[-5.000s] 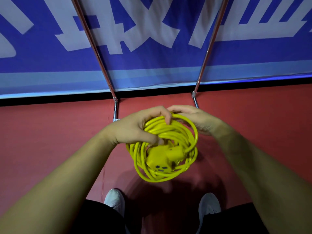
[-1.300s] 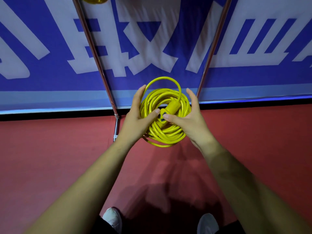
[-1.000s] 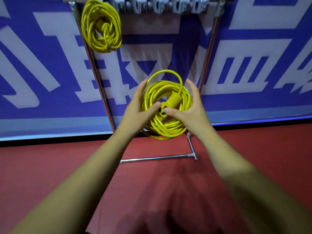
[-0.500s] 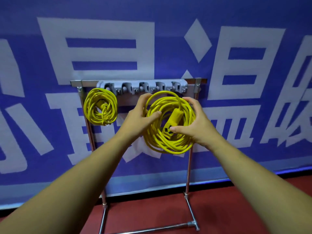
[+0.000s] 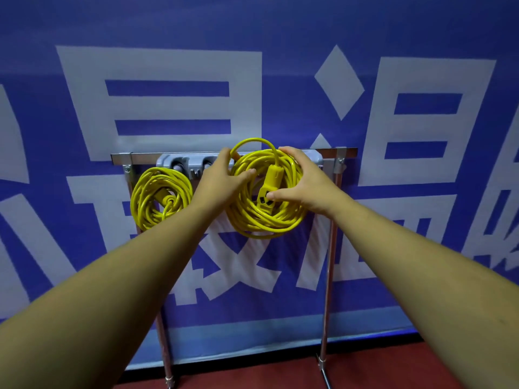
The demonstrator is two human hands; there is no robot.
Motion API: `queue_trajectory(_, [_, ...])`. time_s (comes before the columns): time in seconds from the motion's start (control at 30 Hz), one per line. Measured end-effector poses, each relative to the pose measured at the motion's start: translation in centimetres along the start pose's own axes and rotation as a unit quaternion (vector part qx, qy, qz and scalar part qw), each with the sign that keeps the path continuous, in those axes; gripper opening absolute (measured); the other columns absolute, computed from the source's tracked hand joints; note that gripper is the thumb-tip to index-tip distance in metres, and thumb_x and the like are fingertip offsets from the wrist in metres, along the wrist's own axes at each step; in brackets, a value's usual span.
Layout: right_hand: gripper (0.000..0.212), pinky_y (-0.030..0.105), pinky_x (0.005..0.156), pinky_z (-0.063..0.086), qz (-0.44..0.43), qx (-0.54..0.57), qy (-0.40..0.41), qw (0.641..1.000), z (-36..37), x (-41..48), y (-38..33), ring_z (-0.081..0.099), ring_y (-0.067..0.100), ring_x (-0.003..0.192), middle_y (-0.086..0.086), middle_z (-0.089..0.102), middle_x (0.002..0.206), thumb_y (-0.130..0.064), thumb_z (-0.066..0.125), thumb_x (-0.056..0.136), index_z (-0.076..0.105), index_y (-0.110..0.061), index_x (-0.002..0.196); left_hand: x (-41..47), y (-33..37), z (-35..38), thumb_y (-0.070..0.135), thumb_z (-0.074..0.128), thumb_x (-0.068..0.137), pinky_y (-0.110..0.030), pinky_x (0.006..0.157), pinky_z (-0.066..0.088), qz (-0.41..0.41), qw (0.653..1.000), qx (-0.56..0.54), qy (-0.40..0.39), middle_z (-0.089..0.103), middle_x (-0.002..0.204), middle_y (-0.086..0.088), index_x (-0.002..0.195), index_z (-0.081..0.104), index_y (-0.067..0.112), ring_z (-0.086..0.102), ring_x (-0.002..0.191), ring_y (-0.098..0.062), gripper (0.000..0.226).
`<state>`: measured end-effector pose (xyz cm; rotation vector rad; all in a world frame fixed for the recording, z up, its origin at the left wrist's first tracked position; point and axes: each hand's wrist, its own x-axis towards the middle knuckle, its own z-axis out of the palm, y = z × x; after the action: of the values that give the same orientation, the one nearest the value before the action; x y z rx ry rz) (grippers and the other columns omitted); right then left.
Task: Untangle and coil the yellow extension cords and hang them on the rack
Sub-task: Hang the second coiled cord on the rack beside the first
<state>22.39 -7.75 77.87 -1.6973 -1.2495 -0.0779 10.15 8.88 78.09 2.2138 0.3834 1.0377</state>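
Rack (image 5: 140, 157): hung coil (image 5: 161, 200) carried at left.
Second coil (image 5: 264, 217): held before the rack.
Left hand (image 5: 222, 183): fingers clasped round second coil.
Right hand (image 5: 307, 186): fingers likewise clasped round it.

View: was tipped down at the red floor (image 5: 379, 369) and two white shoes; now level with the rack (image 5: 332, 175). Shoes out of frame, floor only a strip at the bottom edge.
Held coil (image 5: 266, 220): from low centre over the floor up to the rack's top bar, upper centre.
Socket end (image 5: 271, 183): lay flat low in the coil 5 s ago; now hangs down its middle.
Left hand (image 5: 222, 186): from draped over the coil's top to gripping its left side.
Right hand (image 5: 306, 189): from behind the right edge to the front, thumb on the socket end.
Hung coil (image 5: 157, 200): unseen at first, now left of centre.
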Motion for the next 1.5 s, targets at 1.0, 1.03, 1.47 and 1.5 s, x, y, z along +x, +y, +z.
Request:
queue_trajectory(1.0, [0.095,0.038,0.099,0.051,0.073,-0.075,-0.003,0.995,1.1,6.5,5.0,0.057,0.018,0.118,0.001,0.059,0.133,-0.028,0.092,0.063,0.042,-0.023,0.143,7.4,-3.7,3.6,0.039,0.06,0.097,-0.036,0.078,0.041,-0.01,0.987,0.157,-0.036,0.064,0.112,-0.01,0.125,0.053,0.011,0.058,0.101,-0.029,0.04])
queue_trajectory(1.03, [0.095,0.039,0.099,0.051,0.073,-0.082,-0.005,0.994,1.2,6.4,5.1,0.058,0.018,0.117,0.001,0.06,0.131,-0.029,0.092,0.062,0.043,-0.023,0.143,7.3,-4.1,3.8,0.038,0.058,0.098,-0.038,0.08,0.044,-0.008,0.986,0.161,-0.035,0.065,0.114,-0.012,0.125,0.054,0.012,0.059,0.105,-0.031,0.038])
queue_trajectory(1.47, [0.087,0.023,0.095,0.035,0.049,-0.163,0.004,0.985,3.7,5.4,6.2,0.043,0.021,0.127,0.007,0.034,0.14,-0.024,0.083,0.073,0.034,-0.024,0.145,6.9,-4.3,4.7,0.031,0.053,0.099,-0.038,0.077,0.04,0.002,0.973,0.231,0.0,0.065,0.113,-0.014,0.114,0.057,0.015,0.059,0.108,-0.038,0.022])
queue_trajectory(1.5, [0.09,0.027,0.098,0.038,0.053,-0.171,0.004,0.984,3.9,5.4,6.1,0.042,0.024,0.128,0.006,0.031,0.143,-0.026,0.082,0.073,0.03,-0.025,0.147,6.8,-4.3,4.6,0.032,0.052,0.099,-0.039,0.078,0.042,0.001,0.972,0.234,0.0,0.065,0.113,-0.014,0.114,0.057,0.016,0.06,0.108,-0.039,0.022])
